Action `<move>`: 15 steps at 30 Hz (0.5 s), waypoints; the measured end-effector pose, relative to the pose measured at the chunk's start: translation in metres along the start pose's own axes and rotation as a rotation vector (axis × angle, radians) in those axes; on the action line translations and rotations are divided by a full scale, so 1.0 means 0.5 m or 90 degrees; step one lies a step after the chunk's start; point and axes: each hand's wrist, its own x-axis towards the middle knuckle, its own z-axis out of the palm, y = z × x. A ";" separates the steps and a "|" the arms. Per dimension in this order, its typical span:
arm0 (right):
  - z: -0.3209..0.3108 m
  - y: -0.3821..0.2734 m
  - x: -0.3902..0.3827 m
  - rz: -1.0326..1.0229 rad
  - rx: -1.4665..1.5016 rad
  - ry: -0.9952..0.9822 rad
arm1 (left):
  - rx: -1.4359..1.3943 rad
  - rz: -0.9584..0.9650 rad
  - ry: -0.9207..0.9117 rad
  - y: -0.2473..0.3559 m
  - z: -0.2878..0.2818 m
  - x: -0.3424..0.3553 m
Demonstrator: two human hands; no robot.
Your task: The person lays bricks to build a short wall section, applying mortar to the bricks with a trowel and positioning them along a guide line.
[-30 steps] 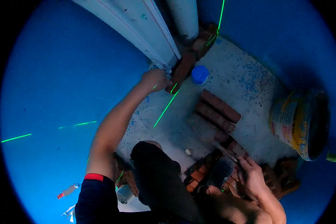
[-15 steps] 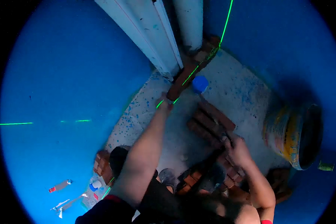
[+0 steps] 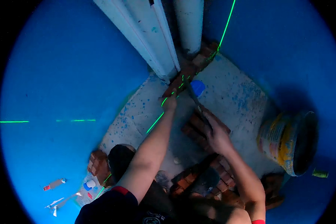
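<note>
My left hand [image 3: 170, 101] reaches forward and grips the near end of a reddish-brown brick [image 3: 174, 87]. This brick lies at the front of a low row of bricks [image 3: 203, 58] beside the pale pillar. A long, slim tool with a dark handle [image 3: 195, 98] is closed in my right hand [image 3: 217, 136]. Its far end meets the brick just ahead of my left hand; dim light hides the exact kind of tool. Bright green laser light crosses the brick and my left hand. Beneath my right hand lie several stacked bricks [image 3: 198, 130].
A blue round object [image 3: 198, 88] lies right of the brick row. A paint-stained bucket [image 3: 283, 143] lies tipped at the right. The pale pillar [image 3: 149, 33] and a round pipe [image 3: 189, 26] stand ahead, between blue walls. More bricks [image 3: 99, 164] are stacked at the lower left.
My right hand has moved forward and left, bringing the tool from above the stacked bricks to the brick row. My left hand has shifted slightly right along the brick's end.
</note>
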 end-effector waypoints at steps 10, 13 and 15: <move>0.047 0.037 0.076 -0.042 -0.033 0.083 | -0.212 0.029 0.314 -0.016 0.072 0.023; 0.039 0.054 0.075 0.028 -0.050 0.042 | -0.323 0.012 0.220 0.023 0.081 -0.033; 0.038 0.051 0.064 -0.044 -0.063 0.147 | -0.352 0.024 0.196 0.040 0.088 -0.048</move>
